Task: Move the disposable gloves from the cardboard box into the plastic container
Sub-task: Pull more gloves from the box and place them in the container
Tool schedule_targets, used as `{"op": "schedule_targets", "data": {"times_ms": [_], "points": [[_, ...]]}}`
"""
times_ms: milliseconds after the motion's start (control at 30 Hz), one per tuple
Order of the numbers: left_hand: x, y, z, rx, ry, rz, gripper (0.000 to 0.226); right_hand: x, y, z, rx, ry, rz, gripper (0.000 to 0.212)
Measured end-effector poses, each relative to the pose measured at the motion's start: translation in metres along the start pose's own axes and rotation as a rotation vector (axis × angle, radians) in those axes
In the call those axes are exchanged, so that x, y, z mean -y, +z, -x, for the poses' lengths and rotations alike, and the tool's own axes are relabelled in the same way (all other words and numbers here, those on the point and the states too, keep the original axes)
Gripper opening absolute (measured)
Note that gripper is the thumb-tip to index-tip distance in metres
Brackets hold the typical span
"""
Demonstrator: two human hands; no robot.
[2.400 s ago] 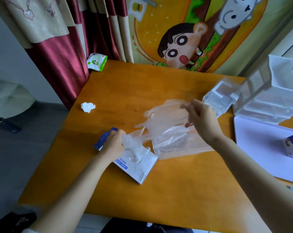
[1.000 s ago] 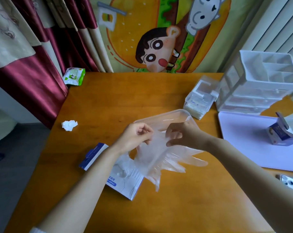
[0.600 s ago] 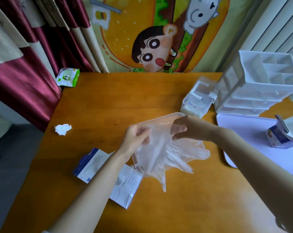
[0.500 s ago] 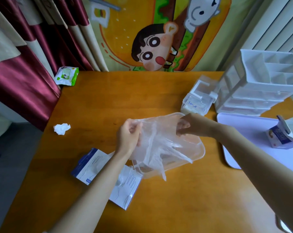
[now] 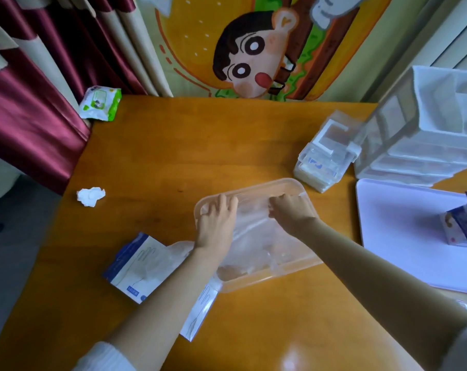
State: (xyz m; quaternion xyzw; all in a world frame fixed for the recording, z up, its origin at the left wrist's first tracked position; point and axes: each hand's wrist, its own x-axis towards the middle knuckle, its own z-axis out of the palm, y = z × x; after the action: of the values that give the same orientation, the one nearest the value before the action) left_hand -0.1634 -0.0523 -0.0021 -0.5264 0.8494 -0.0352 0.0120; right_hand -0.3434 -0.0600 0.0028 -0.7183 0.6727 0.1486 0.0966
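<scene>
Currently placing: left hand [image 5: 216, 223] and right hand [image 5: 288, 212], fingers curled, pinch clear disposable gloves [image 5: 256, 231] inside clear rectangular plastic container [image 5: 280, 274], frame centre. Next, likely: let go, reach for white-blue cardboard box [image 5: 138, 266], lower left.

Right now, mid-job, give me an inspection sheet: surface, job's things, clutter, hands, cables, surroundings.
Surface: wooden table, glare spot near the front edge.
Job's things: clear plastic container open, gloves lying inside it; cardboard box flat beside its left end, more film poking from its opening.
Clutter: crumpled tissue and wipes pack at left; small lidded box, drawer organiser, white tray bearing a small carton at right.
Hands: left hand and right hand both in the container, fingers curled on the gloves.
Cables: nothing seen.
Surroundings: red curtain, cartoon hanging behind the table.
</scene>
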Motion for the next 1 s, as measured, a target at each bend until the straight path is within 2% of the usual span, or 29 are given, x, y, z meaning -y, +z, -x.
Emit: {"op": "schedule_targets", "data": {"times_ms": [67, 167, 200, 267, 367, 467, 533, 600, 667, 733, 867, 1000], "points": [[-0.004, 0.0, 0.0, -0.032, 0.009, -0.019, 0.047, 0.002, 0.004, -0.002, 0.01, -0.019, 0.036, 0.024], [-0.008, -0.004, 0.001, -0.053, 0.156, 0.078, 0.044, 0.003, 0.006, -0.003, 0.038, -0.028, 0.053, 0.025], [-0.01, -0.005, 0.002, 0.007, 0.229, 0.116, 0.046, 0.003, 0.006, -0.003, 0.055, -0.031, 0.049, 0.025], [-0.012, 0.005, 0.002, 0.244, 0.296, 0.119, 0.05, 0.003, 0.007, -0.004, 0.089, -0.031, 0.037, 0.025], [-0.014, 0.02, 0.0, 0.54, 0.317, -0.02, 0.057, 0.001, 0.012, -0.004, 0.053, -0.015, 0.016, 0.033], [-0.018, 0.034, -0.002, 0.693, 0.321, -0.095, 0.063, 0.007, 0.015, 0.003, -0.246, -0.208, 0.101, 0.045], [-0.022, 0.043, -0.002, 0.717, 0.323, -0.078, 0.062, 0.016, 0.015, 0.01, -0.303, -0.425, 0.001, 0.044], [-0.026, 0.05, -0.002, 0.691, 0.336, -0.056, 0.057, 0.022, 0.021, 0.012, -0.151, -0.509, -0.082, 0.039], [-0.025, 0.054, -0.002, 0.653, 0.349, -0.033, 0.053, 0.025, 0.032, 0.007, 0.069, -0.374, -0.01, 0.034], [-0.023, 0.05, -0.003, 0.64, 0.37, -0.027, 0.053, 0.023, 0.041, 0.0, 0.208, -0.254, 0.07, 0.05], [-0.021, 0.051, -0.007, 0.746, 0.209, -0.104, 0.064, 0.022, 0.047, -0.007, 0.239, -0.155, 0.189, 0.087], [-0.027, 0.07, -0.006, 0.794, 0.142, -0.223, 0.091, 0.017, 0.052, -0.009, 0.242, -0.117, 0.216, 0.102]]}}
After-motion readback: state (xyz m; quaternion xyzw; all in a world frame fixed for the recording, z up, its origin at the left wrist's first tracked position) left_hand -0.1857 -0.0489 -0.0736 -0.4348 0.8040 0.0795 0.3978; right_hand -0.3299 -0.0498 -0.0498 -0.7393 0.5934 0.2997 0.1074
